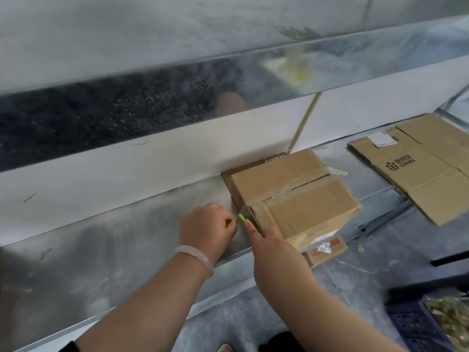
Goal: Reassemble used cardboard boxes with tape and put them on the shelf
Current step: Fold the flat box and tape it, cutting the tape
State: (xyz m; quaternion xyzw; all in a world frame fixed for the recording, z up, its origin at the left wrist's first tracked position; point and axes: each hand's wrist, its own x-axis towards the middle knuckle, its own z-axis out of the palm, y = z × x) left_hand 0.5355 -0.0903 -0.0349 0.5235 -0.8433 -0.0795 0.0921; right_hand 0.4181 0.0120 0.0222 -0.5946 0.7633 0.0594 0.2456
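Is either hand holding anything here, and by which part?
The left hand grips a small green tool by its rear end, only the tip showing. The right hand holds nothing; a straight finger presses the taped edge of the box.

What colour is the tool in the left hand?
Lime green: the tool shows in the head view, pinched by the left hand.

White wall, grey marbled floor
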